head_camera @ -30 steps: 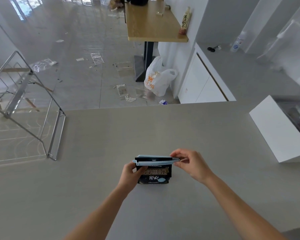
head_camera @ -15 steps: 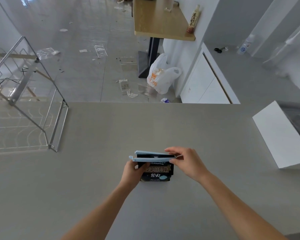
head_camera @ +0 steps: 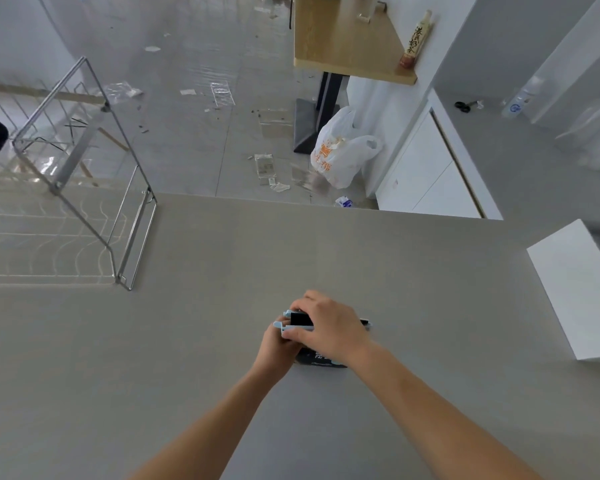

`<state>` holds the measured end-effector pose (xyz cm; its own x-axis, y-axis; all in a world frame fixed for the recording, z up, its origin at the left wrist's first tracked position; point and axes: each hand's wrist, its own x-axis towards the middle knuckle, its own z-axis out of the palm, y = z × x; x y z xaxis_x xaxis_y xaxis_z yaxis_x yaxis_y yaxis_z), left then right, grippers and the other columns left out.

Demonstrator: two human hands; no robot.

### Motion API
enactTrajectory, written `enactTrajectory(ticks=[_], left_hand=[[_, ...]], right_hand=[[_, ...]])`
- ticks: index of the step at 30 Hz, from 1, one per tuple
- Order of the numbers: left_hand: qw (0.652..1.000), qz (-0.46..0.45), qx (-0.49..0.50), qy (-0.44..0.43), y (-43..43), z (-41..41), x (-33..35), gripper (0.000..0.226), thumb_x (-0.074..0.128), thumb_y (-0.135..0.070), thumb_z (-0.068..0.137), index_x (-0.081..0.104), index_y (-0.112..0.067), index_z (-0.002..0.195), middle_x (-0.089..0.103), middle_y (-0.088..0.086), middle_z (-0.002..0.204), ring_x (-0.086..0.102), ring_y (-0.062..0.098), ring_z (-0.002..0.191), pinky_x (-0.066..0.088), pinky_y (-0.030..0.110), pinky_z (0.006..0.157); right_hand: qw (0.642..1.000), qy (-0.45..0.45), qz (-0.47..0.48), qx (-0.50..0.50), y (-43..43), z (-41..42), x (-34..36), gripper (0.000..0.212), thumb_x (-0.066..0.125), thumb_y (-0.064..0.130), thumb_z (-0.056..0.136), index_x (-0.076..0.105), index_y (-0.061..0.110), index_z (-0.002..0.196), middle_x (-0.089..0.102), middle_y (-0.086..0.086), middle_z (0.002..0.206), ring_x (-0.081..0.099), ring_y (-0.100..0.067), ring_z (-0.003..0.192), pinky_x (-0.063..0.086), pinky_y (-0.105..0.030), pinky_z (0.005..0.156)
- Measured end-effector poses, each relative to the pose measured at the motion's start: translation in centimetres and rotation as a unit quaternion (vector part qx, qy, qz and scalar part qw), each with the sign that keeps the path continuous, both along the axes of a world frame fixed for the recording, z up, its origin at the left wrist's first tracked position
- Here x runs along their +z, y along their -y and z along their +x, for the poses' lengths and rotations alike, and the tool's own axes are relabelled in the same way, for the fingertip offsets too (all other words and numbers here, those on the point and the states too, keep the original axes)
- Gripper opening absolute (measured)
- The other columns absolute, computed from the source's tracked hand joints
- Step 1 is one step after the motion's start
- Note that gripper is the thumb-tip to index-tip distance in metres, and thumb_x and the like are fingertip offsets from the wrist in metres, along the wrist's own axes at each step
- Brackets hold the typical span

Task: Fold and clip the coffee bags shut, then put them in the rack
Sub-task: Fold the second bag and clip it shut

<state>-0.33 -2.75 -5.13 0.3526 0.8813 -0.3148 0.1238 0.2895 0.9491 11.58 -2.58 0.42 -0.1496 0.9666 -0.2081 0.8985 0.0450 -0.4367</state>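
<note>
A small black coffee bag [head_camera: 317, 358] stands on the grey counter [head_camera: 222, 341], mostly hidden behind my hands. A light blue clip [head_camera: 284, 326] sits across its folded top, with the bag's black edge showing between the clip's two arms. My right hand [head_camera: 329, 323] lies over the top of the clip and bag, fingers curled down onto the clip. My left hand [head_camera: 274, 351] holds the bag and the clip's left end from below. The wire rack [head_camera: 84, 161] stands at the counter's far left.
A white box [head_camera: 579, 289] stands on the counter at the right edge. The counter's far edge drops to a floor littered with plastic wrappers and a white shopping bag [head_camera: 340, 150]. A wooden table [head_camera: 343, 32] stands beyond.
My right hand has moved left from the clip's right end to cover the top of the clip and bag. The camera has tilted, shifting the scene.
</note>
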Motion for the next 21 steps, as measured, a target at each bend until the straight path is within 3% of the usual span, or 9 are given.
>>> enactTrajectory(ticks=[2,6,9,14,18,21], left_hand=[[1.0,-0.014,0.006,-0.001,0.1,0.0,0.2,0.023,0.044,0.012,0.083,0.06,-0.005,0.081,0.063,0.003,0.071,0.059,0.004,0.061,0.047,0.014,0.056],[1.0,-0.028,0.008,0.002,0.1,0.0,-0.2,0.03,0.043,0.012,0.083,0.057,-0.012,0.071,0.059,0.0,0.063,0.057,0.003,0.055,0.043,0.012,0.051],[0.999,-0.043,-0.004,0.017,0.0,-0.5,-0.4,0.023,0.046,0.009,0.084,0.062,-0.007,0.079,0.064,0.0,0.067,0.063,-0.001,0.057,0.046,0.011,0.053],[0.996,-0.065,-0.025,0.051,-0.3,-2.7,-0.3,0.02,0.057,-0.013,0.088,0.07,-0.028,0.086,0.073,-0.015,0.08,0.065,-0.002,0.08,0.047,0.01,0.066],[0.987,-0.133,0.043,0.082,-0.9,-4.4,-0.4,0.02,0.055,-0.022,0.09,0.069,-0.029,0.102,0.071,-0.005,0.109,0.061,0.005,0.106,0.043,0.03,0.091],[0.985,-0.135,0.054,0.095,-1.2,-4.4,0.0,0.018,0.058,-0.027,0.089,0.07,-0.025,0.102,0.071,-0.001,0.109,0.062,0.009,0.106,0.043,0.032,0.094]], right_hand=[[1.0,0.009,0.02,-0.013,0.0,-0.6,-0.6,0.033,0.061,0.054,0.077,0.059,0.027,0.095,0.055,0.009,0.092,0.057,-0.014,0.086,0.033,-0.026,0.063],[0.998,0.02,0.055,-0.036,0.2,-0.8,-1.3,0.023,0.063,0.049,0.077,0.057,0.029,0.085,0.057,0.011,0.086,0.058,-0.011,0.082,0.03,-0.024,0.058],[0.996,0.023,0.068,-0.045,0.2,-1.0,-1.5,0.022,0.063,0.049,0.077,0.056,0.028,0.082,0.059,0.011,0.084,0.058,-0.01,0.079,0.029,-0.023,0.056],[0.995,0.032,0.077,-0.046,0.2,-0.7,-1.8,0.024,0.061,0.05,0.079,0.054,0.028,0.082,0.06,0.011,0.085,0.059,-0.011,0.076,0.035,-0.024,0.056],[0.995,0.038,0.082,-0.039,0.0,-0.7,-1.8,0.026,0.06,0.053,0.08,0.055,0.028,0.083,0.061,0.011,0.084,0.059,-0.01,0.072,0.035,-0.023,0.053],[0.995,0.041,0.079,-0.033,0.1,-0.6,-1.9,0.025,0.058,0.053,0.081,0.055,0.028,0.084,0.061,0.011,0.085,0.059,-0.012,0.072,0.035,-0.024,0.053]])
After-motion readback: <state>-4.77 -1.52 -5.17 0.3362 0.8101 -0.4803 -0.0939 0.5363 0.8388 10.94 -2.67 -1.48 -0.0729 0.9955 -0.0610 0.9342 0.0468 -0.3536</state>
